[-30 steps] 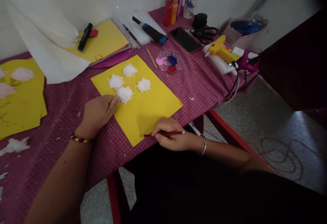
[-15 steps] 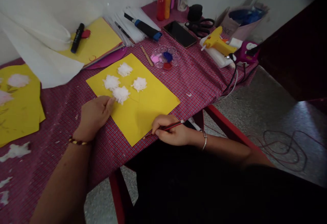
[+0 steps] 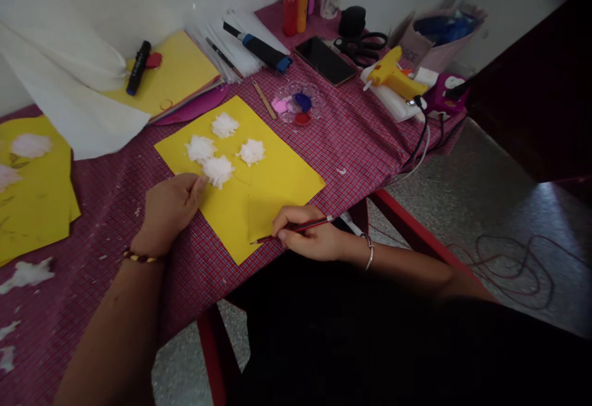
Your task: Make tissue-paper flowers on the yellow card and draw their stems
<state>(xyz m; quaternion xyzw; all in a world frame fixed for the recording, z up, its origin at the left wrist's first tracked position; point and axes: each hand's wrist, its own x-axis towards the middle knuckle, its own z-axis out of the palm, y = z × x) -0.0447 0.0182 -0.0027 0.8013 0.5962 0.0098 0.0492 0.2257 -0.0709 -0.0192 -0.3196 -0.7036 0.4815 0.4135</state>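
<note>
A yellow sheet of paper (image 3: 287,178) lies at a slant on the table, with several white fluffy flowers (image 3: 218,171) grouped on its upper left part. Faint thin lines run down the paper below them. My left hand (image 3: 171,208) is closed at the sheet's left edge, thumb and finger pinching the paper beside the lowest flower. In my right hand (image 3: 308,233) is a red and black pencil (image 3: 303,227), gripped in a writing hold. Its tip points at the paper near the front corner; whether it touches, I cannot tell.
A paint palette (image 3: 300,102) and a wooden stick (image 3: 264,100) lie behind the sheet. Farther back are a phone (image 3: 325,60), scissors (image 3: 361,45), a yellow glue gun (image 3: 395,76) and paint bottles (image 3: 290,8). Another flower-covered yellow sheet (image 3: 37,208) is at left.
My right hand has shifted slightly up and left, and the pencil's tip has moved from the sheet's front edge onto the paper area. My left hand stays at the left edge.
</note>
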